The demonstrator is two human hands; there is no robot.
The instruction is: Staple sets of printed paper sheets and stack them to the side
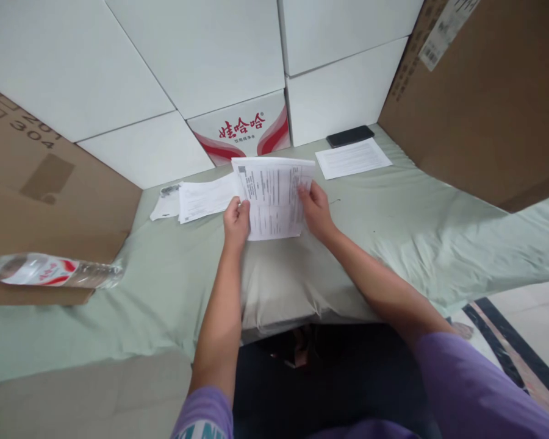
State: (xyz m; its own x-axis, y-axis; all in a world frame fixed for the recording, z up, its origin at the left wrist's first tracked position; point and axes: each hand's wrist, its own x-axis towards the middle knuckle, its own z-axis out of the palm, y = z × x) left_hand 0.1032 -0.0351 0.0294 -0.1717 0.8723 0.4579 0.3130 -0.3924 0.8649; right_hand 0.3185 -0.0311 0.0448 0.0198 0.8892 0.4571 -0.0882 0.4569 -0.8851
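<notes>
Both hands hold a stack of printed paper sheets point(274, 204) upright above the cloth-covered table. My left hand point(236, 222) grips the stack's left edge, thumb on the front face. On the right edge, my right hand point(316, 210) pinches the sheets, its thumb over the print. Behind and left of my left hand lies a second pile of printed papers point(205, 198), partly covered by the held stack. Next to that pile is a torn-looking white piece with a dark mark point(165, 204). One more printed sheet point(354, 158) lies flat to the right, beyond my right hand.
A black phone point(350, 136) lies against the wall of white boxes point(242, 128) at the back. Brown cartons stand at the left point(50, 177) and right point(485, 103). A water bottle point(55, 271) lies sideways at the left. Wrinkled pale green cloth point(165, 292) covers the table.
</notes>
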